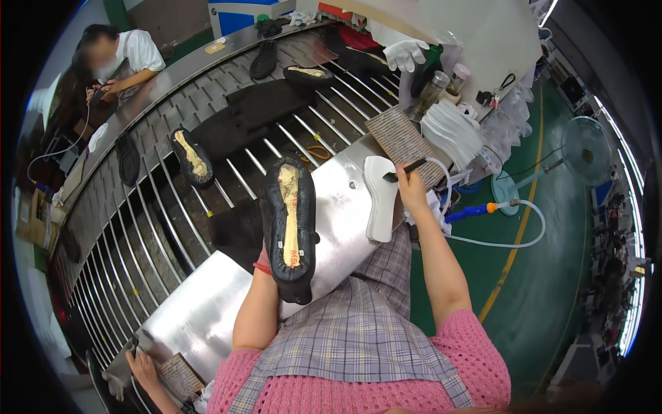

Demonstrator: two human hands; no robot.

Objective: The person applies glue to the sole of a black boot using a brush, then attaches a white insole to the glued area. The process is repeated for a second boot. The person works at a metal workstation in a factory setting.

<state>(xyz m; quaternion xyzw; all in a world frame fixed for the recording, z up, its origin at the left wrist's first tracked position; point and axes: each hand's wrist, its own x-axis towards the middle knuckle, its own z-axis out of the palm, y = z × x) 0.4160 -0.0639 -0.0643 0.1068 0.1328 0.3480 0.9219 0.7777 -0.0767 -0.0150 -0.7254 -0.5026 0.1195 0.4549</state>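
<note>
A black shoe upper (295,228) is held bottom up over the metal table, its pale yellow underside facing me. My left hand (263,258) supports it from behind; a red cuff shows at the wrist and most of the fingers are hidden by the shoe. My right hand (412,186) is closed round a black-handled glue brush (416,165) joined to a thin white hose. The brush tip is at the upper part of a white shoe sole (380,200), which looks stacked on others at the table's right side.
A roller conveyor (162,214) beyond the table carries several black shoe uppers (192,158). Folded white cloths (452,127), a glass jar (432,90) and a ribbed brown board (400,134) stand right. Another person's hand (143,369) is lower left; a person (121,62) sits far left.
</note>
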